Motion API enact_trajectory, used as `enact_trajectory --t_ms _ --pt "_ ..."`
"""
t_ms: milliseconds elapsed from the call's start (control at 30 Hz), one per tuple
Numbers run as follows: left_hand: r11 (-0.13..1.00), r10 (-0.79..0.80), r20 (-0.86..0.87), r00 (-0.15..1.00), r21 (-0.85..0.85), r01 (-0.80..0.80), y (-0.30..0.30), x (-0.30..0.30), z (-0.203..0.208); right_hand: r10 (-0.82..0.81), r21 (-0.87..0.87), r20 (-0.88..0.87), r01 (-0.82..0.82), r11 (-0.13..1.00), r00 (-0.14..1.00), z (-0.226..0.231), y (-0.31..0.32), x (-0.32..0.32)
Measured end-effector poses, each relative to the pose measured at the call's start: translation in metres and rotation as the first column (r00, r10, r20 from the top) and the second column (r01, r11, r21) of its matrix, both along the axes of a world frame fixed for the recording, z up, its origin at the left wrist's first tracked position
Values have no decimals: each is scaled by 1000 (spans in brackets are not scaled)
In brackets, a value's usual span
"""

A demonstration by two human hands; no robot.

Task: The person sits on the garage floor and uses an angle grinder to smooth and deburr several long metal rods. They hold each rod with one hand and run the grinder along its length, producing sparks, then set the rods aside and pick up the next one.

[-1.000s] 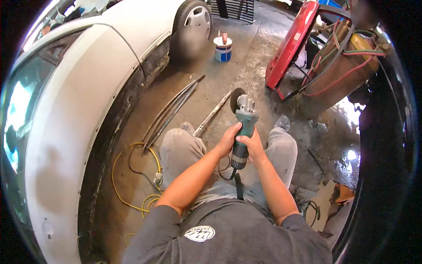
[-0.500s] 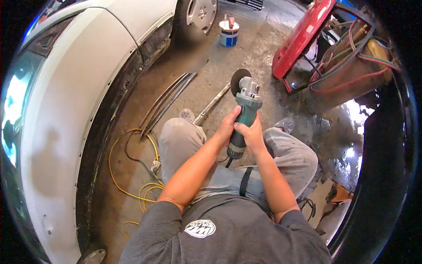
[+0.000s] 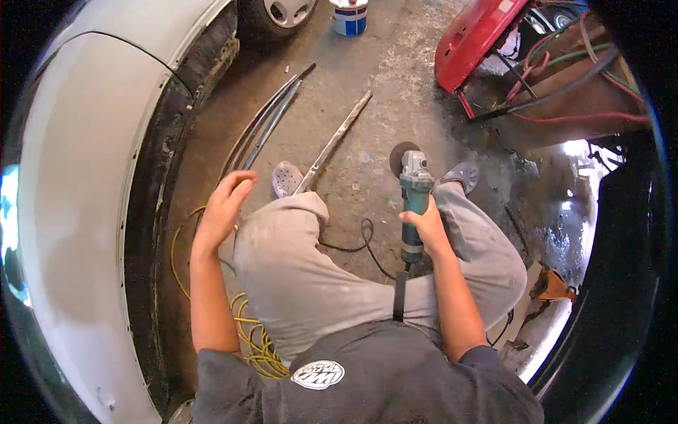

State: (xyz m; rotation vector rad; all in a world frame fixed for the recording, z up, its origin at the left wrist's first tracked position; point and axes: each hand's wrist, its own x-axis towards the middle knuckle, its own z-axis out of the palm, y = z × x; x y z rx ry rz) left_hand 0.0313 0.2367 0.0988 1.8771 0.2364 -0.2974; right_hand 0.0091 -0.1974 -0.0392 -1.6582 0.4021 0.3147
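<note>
The angle grinder (image 3: 413, 205) sat in my right hand (image 3: 426, 227), which was clenched around its teal body, just behind the grey head. The dark disc at its front pointed away from me and hung low over the concrete floor (image 3: 381, 71), between my knees; I could not tell whether the disc touched the ground. Its black cord (image 3: 357, 244) looped off the rear end and ran across the floor beside my left thigh.

My left hand (image 3: 224, 205) was off the tool, released and empty, fingers spread loosely, held out to the left of my left knee. It hovered close to the dark sill of the white car (image 3: 85, 177) that filled the left side of the view, and near the lower ends of the curved metal strips (image 3: 265, 124) lying on the floor. A straight metal bar (image 3: 332, 141) lay slantwise next to them, its lower end near my grey shoe (image 3: 286, 178).

A yellow cable (image 3: 251, 339) lay tangled on the floor under my left forearm. Farther off stood a blue and white bucket (image 3: 349, 18) near the car's wheel (image 3: 282, 13), and to the right a red panel (image 3: 477, 35) with hoses behind it.
</note>
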Motion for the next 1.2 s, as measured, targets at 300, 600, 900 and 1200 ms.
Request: enact_trajectory --t_ms 300,600,900,1200 --pt "851 -7 -521 853 445 279 24 -32 -358 63 8 -310 -63 998 949 -82 27 117" --pt "980 -66 -445 893 138 142 44 -16 -339 4 -79 -289 -28 997 957 -122 13 160" --pt "869 -180 -709 682 210 447 66 31 -314 92 -35 -341 -111 993 936 -172 28 159" --pt "724 -136 -674 726 432 537 51 37 -318 74 43 -442 -61 997 894 -192 33 202"
